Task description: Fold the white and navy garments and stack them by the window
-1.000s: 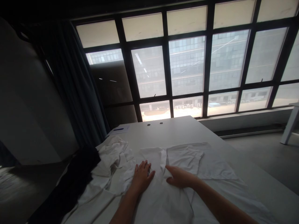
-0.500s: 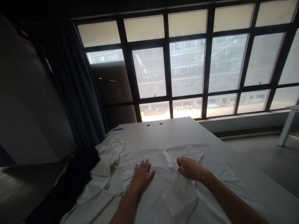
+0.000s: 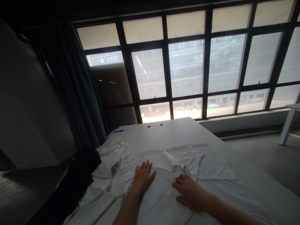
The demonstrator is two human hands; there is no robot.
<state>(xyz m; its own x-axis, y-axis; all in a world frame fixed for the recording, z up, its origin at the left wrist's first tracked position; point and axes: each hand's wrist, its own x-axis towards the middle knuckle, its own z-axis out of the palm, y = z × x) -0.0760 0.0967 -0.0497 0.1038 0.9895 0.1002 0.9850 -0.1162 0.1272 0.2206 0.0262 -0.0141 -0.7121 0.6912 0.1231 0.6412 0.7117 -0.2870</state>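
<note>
A thin white cloth garment (image 3: 161, 157) lies spread over the table, with soft creases across its upper part. My left hand (image 3: 143, 178) rests on its left side, palm down and fingers spread. To the right, my right hand (image 3: 191, 192) is lower on the same cloth, its fingers bent a little and the thumb apart from them. Nothing shows in its grasp. Left of my left hand is a rumpled pile of white cloth (image 3: 112, 159).
A dark cloth (image 3: 77, 184) hangs over the table's left side. At the far left corner of the white table (image 3: 178, 131) lie paper (image 3: 124, 130) and a pen (image 3: 118, 131). Blue curtains (image 3: 77, 87) and a large window stand behind; another table (image 3: 288, 125) is at right.
My right hand has moved down toward me and its fingers have loosened from a pinch. The cloth under it lies differently, with a fold shifted. My left hand stays in place.
</note>
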